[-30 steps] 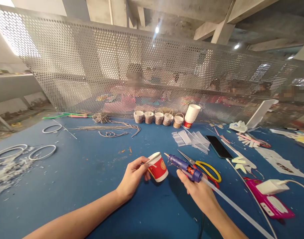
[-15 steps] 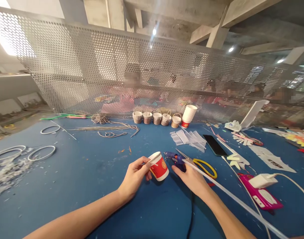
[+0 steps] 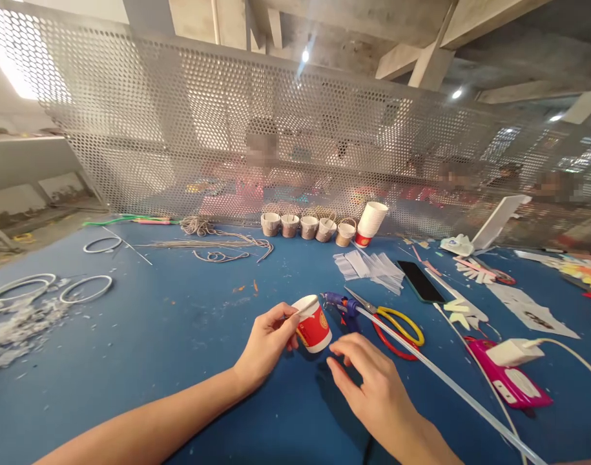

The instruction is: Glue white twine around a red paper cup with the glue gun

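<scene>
My left hand point(image 3: 270, 339) pinches a red and white paper cup point(image 3: 314, 330) at its rim and side, holding it tilted above the blue table. Just right of the cup hovers my right hand point(image 3: 367, 381), its thumb and fingers apart and nothing between them. Beyond that hand a blue glue gun point(image 3: 341, 303) rests on the table, a long clear glue stick point(image 3: 431, 368) running out of its back. Scissors point(image 3: 402, 326) with yellow and red handles lie beside the gun, partly under the glue stick.
Several small cord-wrapped cups point(image 3: 309, 227) line the back beside a stack of paper cups point(image 3: 371, 223). White paper strips point(image 3: 370, 268), a phone point(image 3: 420, 281) and a pink power strip point(image 3: 511, 374) lie to the right. Cord point(image 3: 198, 226) and white rings point(image 3: 86, 289) are on the left. A perforated screen point(image 3: 203, 135) stands behind.
My right hand has let go of the glue gun and drawn back toward me, near the cup. The cup stays in my left hand. The view has shifted slightly.
</scene>
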`<state>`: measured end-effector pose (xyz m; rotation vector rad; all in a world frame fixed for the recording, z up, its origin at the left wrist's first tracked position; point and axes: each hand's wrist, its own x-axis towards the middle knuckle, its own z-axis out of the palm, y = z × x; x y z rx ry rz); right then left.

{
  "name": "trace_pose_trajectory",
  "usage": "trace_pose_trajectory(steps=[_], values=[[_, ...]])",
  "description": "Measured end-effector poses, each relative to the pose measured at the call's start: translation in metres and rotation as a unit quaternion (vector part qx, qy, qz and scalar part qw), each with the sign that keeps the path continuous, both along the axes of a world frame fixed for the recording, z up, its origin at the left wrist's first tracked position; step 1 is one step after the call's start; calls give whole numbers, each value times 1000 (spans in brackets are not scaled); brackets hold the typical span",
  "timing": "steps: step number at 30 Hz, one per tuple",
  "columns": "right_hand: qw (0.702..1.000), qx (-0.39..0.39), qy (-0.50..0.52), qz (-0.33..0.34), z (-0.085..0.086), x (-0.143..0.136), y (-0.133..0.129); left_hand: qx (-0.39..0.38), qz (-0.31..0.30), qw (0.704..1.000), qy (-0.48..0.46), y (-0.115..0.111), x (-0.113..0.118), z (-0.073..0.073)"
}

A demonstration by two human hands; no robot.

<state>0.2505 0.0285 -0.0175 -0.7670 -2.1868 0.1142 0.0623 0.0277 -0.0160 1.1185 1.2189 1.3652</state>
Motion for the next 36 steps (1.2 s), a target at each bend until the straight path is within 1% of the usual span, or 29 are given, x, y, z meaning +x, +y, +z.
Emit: trace_pose_trajectory(steps=[3, 6, 9, 13, 22, 29, 36], values=[[999, 25, 44, 6, 13, -16, 14, 14, -8, 1000, 15, -3, 1, 3], [997, 47, 62, -1, 17, -24, 23, 21, -9, 999, 35, -6, 1, 7], [996, 60, 71, -6, 14, -28, 24, 15, -17, 999, 42, -6, 1, 8], [996, 56, 62, -12, 10, -30, 21, 12, -23, 998, 53, -6, 1, 7], [997, 40, 63, -35, 9, -29, 22, 34, -38, 996, 79, -8, 2, 6], [995, 56, 60, -53, 8, -28, 21, 41, -46, 994, 89, -8, 2, 6], [995, 51, 71, -57, 6, -27, 20, 51, -58, 990, 114, -9, 0, 7]])
